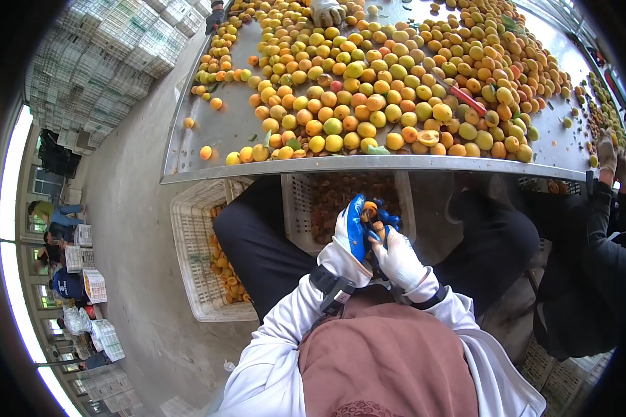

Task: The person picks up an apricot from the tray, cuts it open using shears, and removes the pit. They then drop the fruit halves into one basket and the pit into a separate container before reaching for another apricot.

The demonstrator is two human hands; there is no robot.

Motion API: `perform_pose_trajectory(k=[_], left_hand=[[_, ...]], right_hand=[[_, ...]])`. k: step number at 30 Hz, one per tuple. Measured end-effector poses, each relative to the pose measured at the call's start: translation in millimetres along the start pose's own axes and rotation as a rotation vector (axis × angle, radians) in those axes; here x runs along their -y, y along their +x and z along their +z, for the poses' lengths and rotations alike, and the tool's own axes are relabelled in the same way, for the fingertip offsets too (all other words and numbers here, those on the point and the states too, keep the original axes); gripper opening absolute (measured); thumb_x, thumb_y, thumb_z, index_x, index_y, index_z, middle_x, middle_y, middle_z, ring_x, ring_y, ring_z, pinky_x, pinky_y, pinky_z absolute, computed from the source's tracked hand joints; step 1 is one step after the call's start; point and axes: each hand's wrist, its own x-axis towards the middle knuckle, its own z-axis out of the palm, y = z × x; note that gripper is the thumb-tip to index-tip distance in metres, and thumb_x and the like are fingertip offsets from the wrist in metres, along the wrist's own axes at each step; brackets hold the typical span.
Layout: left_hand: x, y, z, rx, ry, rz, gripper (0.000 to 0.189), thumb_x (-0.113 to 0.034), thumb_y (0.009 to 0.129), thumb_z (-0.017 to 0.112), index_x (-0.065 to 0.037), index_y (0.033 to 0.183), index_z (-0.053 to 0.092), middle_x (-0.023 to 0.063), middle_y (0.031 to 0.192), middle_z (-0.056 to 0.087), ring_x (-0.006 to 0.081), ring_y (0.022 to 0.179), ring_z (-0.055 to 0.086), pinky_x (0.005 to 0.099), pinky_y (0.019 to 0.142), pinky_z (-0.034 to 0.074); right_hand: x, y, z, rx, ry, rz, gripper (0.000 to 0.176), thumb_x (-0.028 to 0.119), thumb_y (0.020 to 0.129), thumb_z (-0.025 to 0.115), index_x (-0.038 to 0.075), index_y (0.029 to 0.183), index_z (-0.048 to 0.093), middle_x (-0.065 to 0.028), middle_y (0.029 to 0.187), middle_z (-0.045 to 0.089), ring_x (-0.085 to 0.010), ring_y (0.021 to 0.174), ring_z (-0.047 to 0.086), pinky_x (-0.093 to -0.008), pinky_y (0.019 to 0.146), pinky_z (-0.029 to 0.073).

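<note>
Both my hands, in white gloves with blue palms, are close together above a white crate of brownish pits or scraps between my knees. My left hand is closed around an opened orange apricot. My right hand is closed beside it, thumb and fingers pressed on something dark and thin, too small to make out, with an orange piece between the hands. In front, many yellow and orange apricots lie on the metal table. A halved apricot rests near its front edge.
A red-handled knife lies among the fruit. To the left of my leg stands a crate of orange halves. A co-worker's gloved hand is across the table, another's hands at the right. Stacked crates stand at back left.
</note>
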Motion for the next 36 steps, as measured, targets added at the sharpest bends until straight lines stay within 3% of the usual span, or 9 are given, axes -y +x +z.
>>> perform_pose_trajectory(k=[3, 5, 9, 12, 16, 21, 31, 35, 36], left_hand=[[4.5, 1.6, -0.5, -0.021, -0.021, 0.026, 0.037, -0.04, 0.099, 0.055, -0.004, 0.098, 0.064, 0.0158, 0.082, 0.067, 0.0359, 0.08, 0.069, 0.0505, 0.078, 0.057], [8.5, 2.2, 0.4, -0.064, -0.056, 0.034, 0.039, -0.043, 0.1, 0.051, -0.005, 0.099, 0.063, 0.0144, 0.078, 0.066, 0.0335, 0.075, 0.07, 0.0468, 0.069, 0.059], [10.7, 4.0, -4.5, -0.062, 0.033, 0.103, 0.04, -0.042, 0.101, 0.05, -0.004, 0.099, 0.062, 0.0147, 0.077, 0.065, 0.033, 0.072, 0.069, 0.0467, 0.066, 0.059], [2.2, 4.9, -4.4, -0.035, 0.171, 0.111, 0.042, -0.043, 0.101, 0.05, -0.003, 0.099, 0.062, 0.0149, 0.076, 0.065, 0.0331, 0.07, 0.069, 0.0476, 0.065, 0.059], [-8.3, -3.4, 9.1, 0.002, 0.117, 0.034, 0.044, -0.045, 0.101, 0.05, -0.004, 0.095, 0.063, 0.0142, 0.077, 0.066, 0.0335, 0.068, 0.069, 0.0488, 0.066, 0.06], [-7.6, -6.6, 8.0, 0.008, -0.002, 0.03, 0.04, -0.042, 0.101, 0.052, -0.006, 0.091, 0.063, 0.0122, 0.077, 0.065, 0.0317, 0.065, 0.068, 0.0462, 0.063, 0.059], [-3.9, -12.7, 13.0, -0.084, 0.344, 0.423, 0.038, -0.038, 0.102, 0.051, -0.006, 0.082, 0.06, 0.009, 0.071, 0.061, 0.0224, 0.06, 0.063, 0.0359, 0.056, 0.053], [-12.0, -16.0, 14.1, -0.001, 0.286, 0.278, 0.038, -0.038, 0.102, 0.051, -0.006, 0.083, 0.06, 0.01, 0.071, 0.061, 0.0227, 0.062, 0.063, 0.036, 0.058, 0.053], [-16.8, -17.5, 16.6, 0.017, 0.27, 0.196, 0.038, -0.038, 0.102, 0.051, -0.006, 0.083, 0.059, 0.0103, 0.071, 0.06, 0.0232, 0.062, 0.063, 0.0361, 0.059, 0.053]], right_hand=[[-3.6, 0.1, 3.1, 0.029, 0.004, 0.004, 0.025, 0.016, 0.099, 0.058, -0.005, 0.111, 0.06, -0.0244, 0.097, 0.069, -0.0368, 0.092, 0.069, -0.0422, 0.08, 0.052], [1.9, 0.5, -0.5, 0.106, 0.019, 0.042, 0.025, 0.015, 0.099, 0.057, -0.006, 0.113, 0.06, -0.0245, 0.102, 0.068, -0.0364, 0.098, 0.067, -0.042, 0.084, 0.051], [-2.9, 3.5, -7.3, 0.175, 0.005, 0.04, 0.027, 0.018, 0.1, 0.055, -0.004, 0.114, 0.061, -0.0188, 0.102, 0.07, -0.03, 0.094, 0.067, -0.0394, 0.083, 0.052], [1.9, 8.3, -22.3, 0.404, 0.448, 0.25, 0.028, 0.02, 0.102, 0.053, -0.002, 0.118, 0.061, -0.0034, 0.103, 0.065, -0.0114, 0.095, 0.055, -0.0291, 0.086, 0.047], [-12.1, 11.8, -22.0, 0.482, 0.628, 0.335, 0.032, 0.024, 0.103, 0.053, -0.001, 0.123, 0.059, -0.0059, 0.108, 0.063, -0.0119, 0.098, 0.055, -0.0287, 0.085, 0.047], [-17.7, 8.3, -10.3, 0.403, 0.319, 0.207, 0.038, 0.029, 0.103, 0.054, -0.003, 0.124, 0.056, -0.0065, 0.108, 0.062, -0.0129, 0.097, 0.054, -0.0287, 0.083, 0.047], [-13.4, 6.6, -11.6, 0.583, 0.665, 0.348, 0.034, 0.034, 0.102, 0.055, 0.002, 0.111, 0.06, 0.0003, 0.09, 0.058, -0.0088, 0.076, 0.052, -0.0254, 0.063, 0.045], [-12.4, 6.2, -13.8, 0.543, 0.555, 0.293, 0.039, 0.034, 0.102, 0.056, 0.002, 0.124, 0.056, -0.0041, 0.102, 0.061, -0.0116, 0.089, 0.056, -0.0279, 0.075, 0.049], [-17.6, 6.6, -12.7, 0.514, 0.466, 0.262, 0.044, 0.032, 0.101, 0.057, 0.002, 0.132, 0.05, -0.0072, 0.113, 0.059, -0.0141, 0.101, 0.055, -0.0296, 0.085, 0.048]])
